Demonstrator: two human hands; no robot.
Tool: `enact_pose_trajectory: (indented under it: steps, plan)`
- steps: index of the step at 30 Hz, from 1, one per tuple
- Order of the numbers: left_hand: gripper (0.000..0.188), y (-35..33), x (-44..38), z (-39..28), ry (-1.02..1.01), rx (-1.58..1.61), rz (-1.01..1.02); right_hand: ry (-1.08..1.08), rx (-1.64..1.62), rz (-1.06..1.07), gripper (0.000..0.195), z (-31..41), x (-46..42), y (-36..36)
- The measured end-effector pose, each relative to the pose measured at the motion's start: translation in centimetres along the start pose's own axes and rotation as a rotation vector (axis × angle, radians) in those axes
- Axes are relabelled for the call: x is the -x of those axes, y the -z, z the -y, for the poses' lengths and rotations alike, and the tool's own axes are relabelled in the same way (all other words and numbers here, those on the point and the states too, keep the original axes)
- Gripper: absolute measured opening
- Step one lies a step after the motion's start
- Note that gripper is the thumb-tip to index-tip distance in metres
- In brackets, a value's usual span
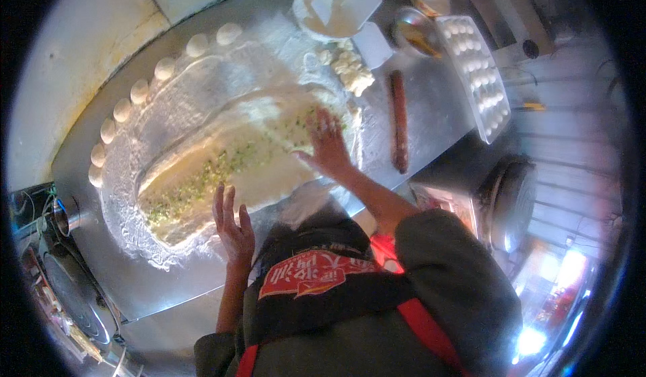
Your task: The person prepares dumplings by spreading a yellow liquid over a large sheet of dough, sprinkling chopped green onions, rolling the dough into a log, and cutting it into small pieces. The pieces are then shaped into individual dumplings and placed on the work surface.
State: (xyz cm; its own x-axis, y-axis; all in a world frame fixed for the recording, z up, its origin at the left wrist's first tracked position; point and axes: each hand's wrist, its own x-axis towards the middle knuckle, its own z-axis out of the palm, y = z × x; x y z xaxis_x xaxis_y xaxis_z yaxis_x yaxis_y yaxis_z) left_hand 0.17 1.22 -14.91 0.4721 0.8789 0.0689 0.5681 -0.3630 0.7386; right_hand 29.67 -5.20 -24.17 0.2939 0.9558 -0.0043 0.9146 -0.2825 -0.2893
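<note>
A long rolled-out sheet of dough [282,175] lies on a floured metal worktop [166,286]. Chopped green filling [229,162], probably scallion, is scattered along its length, thicker towards the left. My right hand [325,142], fingers spread and palm down, is over the right end of the sheet, at the greens. Whether it presses on the dough cannot be told. My left hand [234,228] hovers by the near edge of the sheet, fingers raised and apart. Neither hand holds anything.
Round dough balls [139,91] line the far left edge. Right of the sheet are dough scraps [351,71], a brown rolling pin [398,122], a white bowl [320,16] with a scraper, a metal bowl [416,31] and a tray of eggs [474,74]. Round griddles [75,296] flank the worktop.
</note>
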Motion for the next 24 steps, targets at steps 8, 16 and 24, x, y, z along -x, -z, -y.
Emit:
enact_pose_trajectory:
  steps: [8,16,24]
  plan:
    - [0.039,-7.2,-1.5,-7.8,0.036,0.030,0.026,0.118,-0.196,-0.158,0.062,-3.5,0.5,2.8]
    - [0.041,-9.8,-2.5,-10.3,0.057,0.032,0.000,-0.019,-0.089,-0.175,0.026,-13.3,0.0,4.1]
    - [0.041,-9.6,-3.9,-9.7,0.091,0.025,-0.033,-0.064,-0.196,-0.234,0.017,-16.4,-6.4,6.8]
